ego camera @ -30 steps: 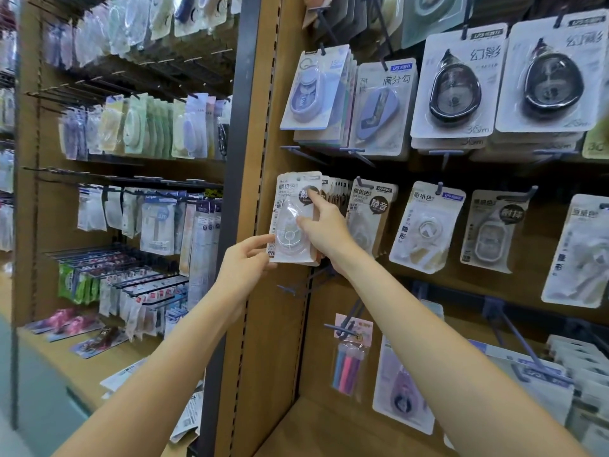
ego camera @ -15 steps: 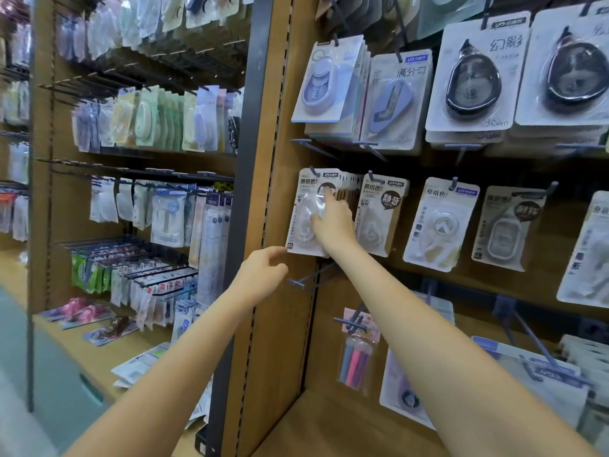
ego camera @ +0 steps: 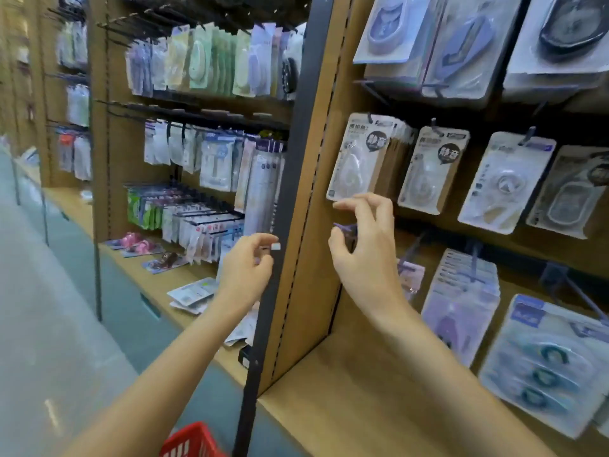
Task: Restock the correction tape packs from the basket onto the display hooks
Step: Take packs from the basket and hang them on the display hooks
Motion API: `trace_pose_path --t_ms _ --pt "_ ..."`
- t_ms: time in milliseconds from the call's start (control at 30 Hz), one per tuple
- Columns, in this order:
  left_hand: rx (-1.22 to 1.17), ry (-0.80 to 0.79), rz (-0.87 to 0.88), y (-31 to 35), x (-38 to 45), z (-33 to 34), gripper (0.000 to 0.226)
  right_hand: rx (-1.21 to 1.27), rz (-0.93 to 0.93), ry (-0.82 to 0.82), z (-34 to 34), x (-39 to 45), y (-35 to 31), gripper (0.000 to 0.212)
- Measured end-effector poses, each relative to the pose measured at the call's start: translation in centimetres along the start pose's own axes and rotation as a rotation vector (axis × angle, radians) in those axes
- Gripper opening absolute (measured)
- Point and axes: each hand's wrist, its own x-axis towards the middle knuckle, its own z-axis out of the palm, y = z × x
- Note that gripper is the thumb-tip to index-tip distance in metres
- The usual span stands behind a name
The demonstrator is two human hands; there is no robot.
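Wooden shop shelving fills the frame; centre-right, the hung correction tape packs (ego camera: 359, 159) look light, stiff, slick, best pinched by card edges. Both left hand (ego camera: 245, 272) and right hand (ego camera: 365, 245) are empty, fingers loosely curled.

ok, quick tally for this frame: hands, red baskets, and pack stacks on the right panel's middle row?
Hands: 2 (left hand, right hand)
Red basket: 1
Middle-row pack stacks: 4
Total: 7
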Motion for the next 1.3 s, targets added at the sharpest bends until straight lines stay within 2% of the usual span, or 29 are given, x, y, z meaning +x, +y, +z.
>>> trace_pose_path --t_ms 67,167,233,300,400,467,500,567,633,733,833,933,1000,1067,1167,1233,1300 --pt "0.001 0.024 -0.068 -4.1 -3.4 -1.3 0.032 0.020 -0.027 -0.150 2.6 -5.3 0.0 0.026" --pt "0.061 0.056 -0.305 -12.8 -9.9 -3.2 0.033 0.021 0.139 -0.482 8.8 -13.3 2.2 0.031" --pt "0.124 0.040 -0.504 -18.7 -15.4 -4.7 0.031 -0.003 0.327 -0.759 13.7 -18.5 3.8 0.036" --pt "0.217 -0.004 -0.652 -23.4 -21.0 -6.2 0.032 -0.049 0.434 -1.091 18.5 -23.9 5.1 0.042" --pt "0.321 -0.080 -0.851 -28.3 -28.0 -7.4 0.034 -0.081 0.476 -1.490 24.3 -31.8 6.0 0.055" --pt "0.330 -0.122 -0.956 -30.5 -31.1 -7.4 0.035 -0.146 0.438 -1.619 27.0 -35.7 6.9 0.066" --pt "0.331 -0.145 -0.983 -31.5 -32.2 -7.3 0.036 -0.194 0.358 -1.656 27.9 -37.0 7.5 0.069" --pt "0.351 -0.191 -1.015 -33.1 -33.3 -6.8 0.036 -0.301 0.106 -1.702 29.1 -38.2 8.8 0.064" --pt "0.354 -0.219 -1.035 -34.4 -33.4 -5.9 0.036 -0.384 -0.095 -1.669 29.4 -38.3 9.8 0.051" --pt "0.328 -0.238 -1.036 -36.3 -33.1 -3.7 0.040 -0.425 -0.186 -1.469 29.5 -37.5 11.3 0.031" --pt "0.155 -0.179 -1.177 -37.5 -32.0 -0.8 0.044 -0.261 -0.249 -1.361 29.7 -36.9 12.8 0.017" --pt "-0.036 0.061 -1.328 -38.5 -30.6 1.9 0.039 -0.108 -0.200 -1.333 29.8 -37.4 13.8 0.015" --pt "-0.020 0.190 -1.313 -39.1 -29.7 3.1 0.029 -0.005 -0.089 -1.412 29.7 -37.7 13.9 0.017" --pt "0.089 0.205 -1.276 -39.5 -28.8 3.5 0.020 0.049 -0.020 -1.469 29.6 -37.8 14.2 0.015" --pt "0.243 0.231 -1.243 -40.0 -27.7 2.9 0.012 0.093 0.028 -1.398 29.3 -37.2 14.9 0.011" --pt "0.262 0.273 -1.253 -40.5 -27.3 2.8 0.016 0.134 0.065 -1.370 29.3 -36.6 15.3 0.011" --pt "0.225 0.313 -1.286 -40.8 -26.7 3.4 0.017 0.152 0.070 -1.414 29.6 -36.2 15.1 0.012"
